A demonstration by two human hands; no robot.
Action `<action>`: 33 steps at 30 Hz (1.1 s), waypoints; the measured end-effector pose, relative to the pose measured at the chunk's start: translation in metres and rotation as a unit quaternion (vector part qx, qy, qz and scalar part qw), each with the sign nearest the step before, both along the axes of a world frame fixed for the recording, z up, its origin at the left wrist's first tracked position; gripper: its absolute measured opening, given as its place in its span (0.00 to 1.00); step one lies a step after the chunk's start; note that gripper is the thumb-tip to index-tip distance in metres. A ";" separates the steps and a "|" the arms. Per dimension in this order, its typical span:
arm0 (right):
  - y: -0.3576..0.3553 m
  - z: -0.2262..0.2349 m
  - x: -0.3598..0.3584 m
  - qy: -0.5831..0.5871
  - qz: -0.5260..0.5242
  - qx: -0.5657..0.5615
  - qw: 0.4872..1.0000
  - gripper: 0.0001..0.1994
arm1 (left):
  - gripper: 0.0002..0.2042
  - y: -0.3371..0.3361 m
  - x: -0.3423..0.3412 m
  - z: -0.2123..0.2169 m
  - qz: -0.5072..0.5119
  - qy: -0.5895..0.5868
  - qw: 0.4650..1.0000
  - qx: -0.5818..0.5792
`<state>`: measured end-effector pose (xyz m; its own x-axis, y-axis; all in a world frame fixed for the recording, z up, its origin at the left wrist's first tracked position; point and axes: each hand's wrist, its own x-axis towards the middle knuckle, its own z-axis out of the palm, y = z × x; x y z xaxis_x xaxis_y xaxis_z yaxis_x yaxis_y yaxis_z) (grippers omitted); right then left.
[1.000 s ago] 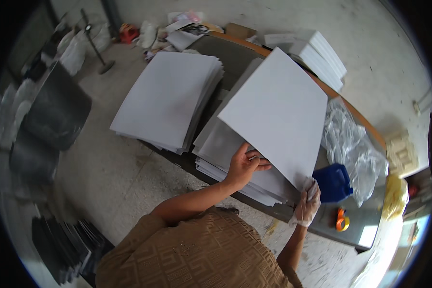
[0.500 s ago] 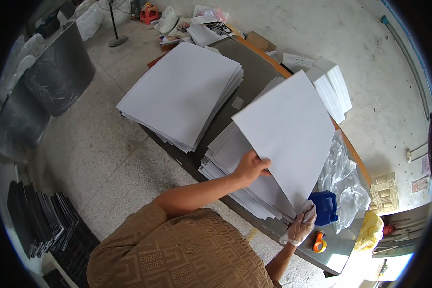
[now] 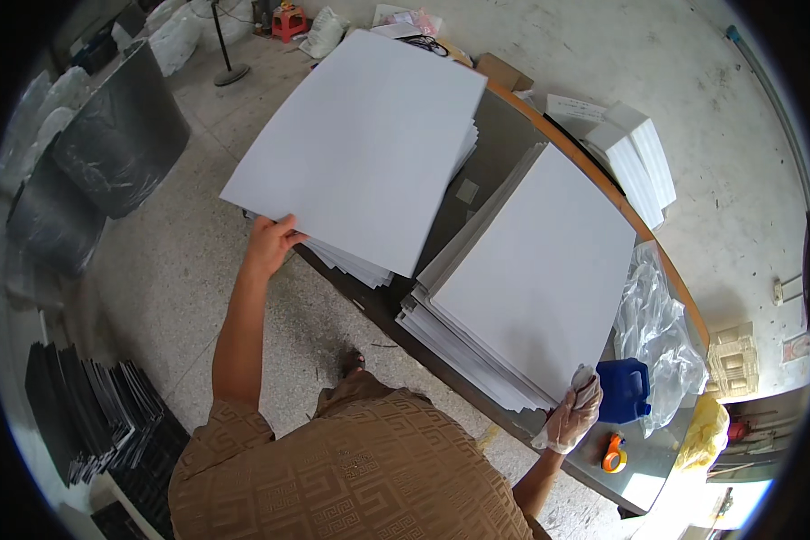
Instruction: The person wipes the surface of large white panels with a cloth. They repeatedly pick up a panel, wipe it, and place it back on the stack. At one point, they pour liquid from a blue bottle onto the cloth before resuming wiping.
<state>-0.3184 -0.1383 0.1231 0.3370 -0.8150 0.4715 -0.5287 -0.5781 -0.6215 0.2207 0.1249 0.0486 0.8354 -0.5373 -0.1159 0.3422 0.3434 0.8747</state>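
Note:
My bare left hand [image 3: 274, 245] grips the near edge of a large white sheet [image 3: 360, 144], thumb on top and fingers underneath. That sheet lies over the left stack [image 3: 346, 263] and seems lifted a little from it. My right hand [image 3: 571, 418], in a clear plastic glove, is closed around a crumpled white cloth [image 3: 587, 380]. It rests by the near right corner of the right stack [image 3: 459, 353], whose top white sheet [image 3: 540, 261] lies flat. The fingertips of my right hand are partly hidden by the cloth.
Right of my gloved hand stand a blue jug [image 3: 623, 391] and an orange tape roll [image 3: 615, 454] on the dark table [image 3: 490, 126]. Clear plastic film [image 3: 652, 333] lies behind them. Black sheets [image 3: 99, 414] stand at lower left; wrapped grey rolls [image 3: 121, 135] stand at far left.
My left hand has moved from the right stack to the left one and now grips a sheet there. The sheet raised over the right stack now lies flat. My right hand has hardly moved.

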 end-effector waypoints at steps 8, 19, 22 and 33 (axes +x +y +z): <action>-0.002 0.016 0.002 0.021 -0.054 -0.059 0.997 0.23 | 0.17 0.003 0.038 -0.064 0.025 0.037 0.990 0.137; 0.014 -0.017 -0.062 -0.745 0.146 0.315 0.570 0.26 | 0.28 0.014 0.059 -0.085 0.060 -0.367 0.739 0.562; 0.037 -0.004 -0.058 -0.821 0.094 0.317 0.466 0.30 | 0.26 -0.029 0.024 -0.035 0.123 -0.518 0.658 0.532; 0.070 -0.072 -0.120 -0.880 0.220 0.281 0.314 0.30 | 0.16 -0.202 -0.234 0.090 -0.235 -0.536 0.807 0.084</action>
